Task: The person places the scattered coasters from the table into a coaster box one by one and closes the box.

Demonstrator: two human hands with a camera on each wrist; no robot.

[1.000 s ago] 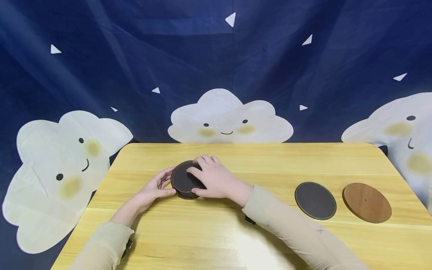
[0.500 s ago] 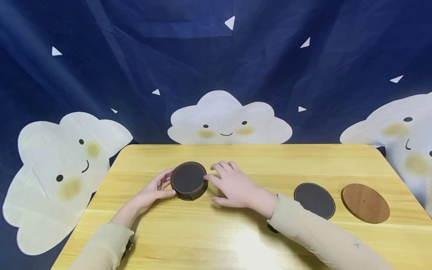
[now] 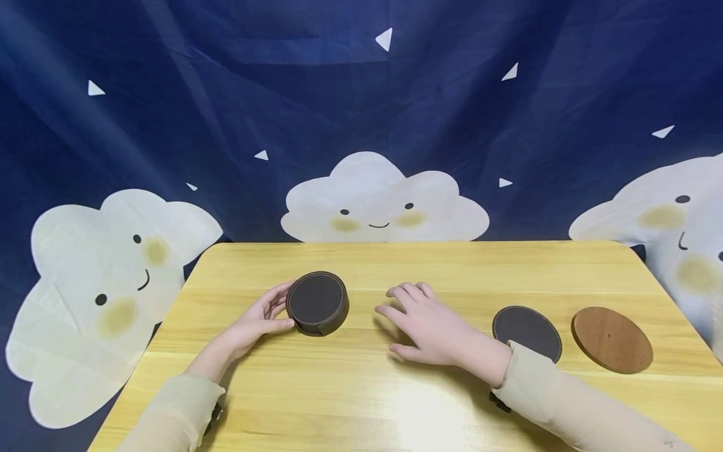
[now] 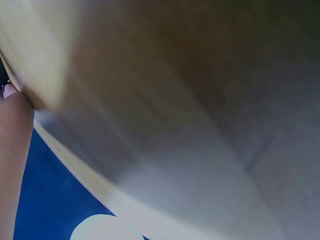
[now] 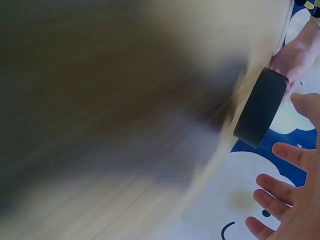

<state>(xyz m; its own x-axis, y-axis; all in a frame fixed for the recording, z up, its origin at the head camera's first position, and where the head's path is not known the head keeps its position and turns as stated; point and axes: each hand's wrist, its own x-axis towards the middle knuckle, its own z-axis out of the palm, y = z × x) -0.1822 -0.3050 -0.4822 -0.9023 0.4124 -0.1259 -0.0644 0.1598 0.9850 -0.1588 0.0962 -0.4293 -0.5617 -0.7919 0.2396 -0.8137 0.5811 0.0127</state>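
A dark round coaster holder (image 3: 317, 302) with a stitched dark coaster on top stands left of the table's middle. My left hand (image 3: 257, 319) holds it at its left side, the thumb at the front and the fingers curving round behind. In the right wrist view the holder (image 5: 261, 107) shows its dark side wall. To the right of it my right hand (image 3: 432, 329) hovers over the table with spread fingers and nothing in them. One dark coaster (image 3: 525, 329) lies on the right, partly covered by the right sleeve. The left wrist view shows mostly blurred tabletop.
Farther right lies a brown round disc (image 3: 612, 340) with a small mark at its centre. Everything rests on a pale wooden table (image 3: 339, 395). Behind its far edge hangs a blue cloth (image 3: 254, 81) printed with clouds.
My right hand has come off the top of the holder and moved right, toward the loose coaster. My left hand has stayed on the holder.
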